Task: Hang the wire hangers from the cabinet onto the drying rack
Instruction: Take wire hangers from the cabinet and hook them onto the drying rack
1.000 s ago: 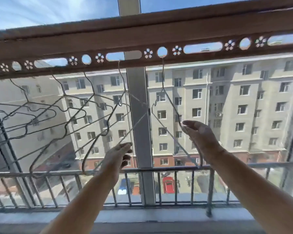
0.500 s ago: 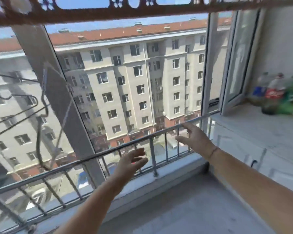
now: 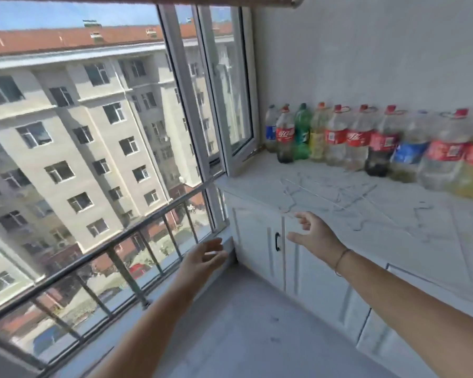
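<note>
Wire hangers seemingly lie beyond both outstretched, open, empty hands' grip.

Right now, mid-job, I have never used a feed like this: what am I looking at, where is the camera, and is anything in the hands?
There is one picture, taken by a wide-angle camera worn on a person's head, looking forward and down. No machine is involved; the two bare arms are the person's own. The left hand is open and empty, in front of the window railing. The right hand is also open and empty, stretched toward the white cabinet. On the marbled cabinet top lie thin wire hangers, hard to pick out against the pattern, so I cannot count them. Behind them a row of plastic bottles stands along the wall. Only an edge of what may be the drying rack shows at the top.
</note>
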Tool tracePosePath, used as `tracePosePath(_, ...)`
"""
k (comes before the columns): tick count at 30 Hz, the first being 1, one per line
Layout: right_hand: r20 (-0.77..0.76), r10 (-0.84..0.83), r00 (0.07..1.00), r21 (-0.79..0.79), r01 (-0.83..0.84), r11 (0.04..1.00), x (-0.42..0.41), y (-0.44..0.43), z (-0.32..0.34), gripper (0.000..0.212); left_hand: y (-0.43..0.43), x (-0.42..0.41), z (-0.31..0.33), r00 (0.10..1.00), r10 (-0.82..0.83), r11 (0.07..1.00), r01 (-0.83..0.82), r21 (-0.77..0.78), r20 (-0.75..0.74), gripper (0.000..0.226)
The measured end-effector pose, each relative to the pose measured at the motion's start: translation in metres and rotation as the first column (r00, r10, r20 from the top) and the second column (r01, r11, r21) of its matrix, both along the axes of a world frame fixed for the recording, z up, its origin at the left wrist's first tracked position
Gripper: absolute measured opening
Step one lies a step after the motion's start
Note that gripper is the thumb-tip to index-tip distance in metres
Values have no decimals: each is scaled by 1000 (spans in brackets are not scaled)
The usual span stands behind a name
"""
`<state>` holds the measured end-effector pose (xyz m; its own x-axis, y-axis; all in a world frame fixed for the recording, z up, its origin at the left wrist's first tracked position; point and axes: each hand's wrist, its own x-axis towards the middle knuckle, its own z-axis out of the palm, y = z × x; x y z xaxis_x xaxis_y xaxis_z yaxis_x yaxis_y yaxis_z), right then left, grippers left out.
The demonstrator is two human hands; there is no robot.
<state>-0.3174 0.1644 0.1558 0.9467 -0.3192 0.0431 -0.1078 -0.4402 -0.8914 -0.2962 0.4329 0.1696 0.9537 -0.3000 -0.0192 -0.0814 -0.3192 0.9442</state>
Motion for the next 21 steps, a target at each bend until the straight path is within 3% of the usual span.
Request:
tracePosePath(10,-89,-192,977,28,195,980,-22,-181,-42,46,-168,42,-47,984,-82,997,81,-15,-157,30)
tracePosePath(21,-161,-295,942,123,315,941,24,-259,-93,26,-268,124,-99,940,-157,988,154,-34,-303,36)
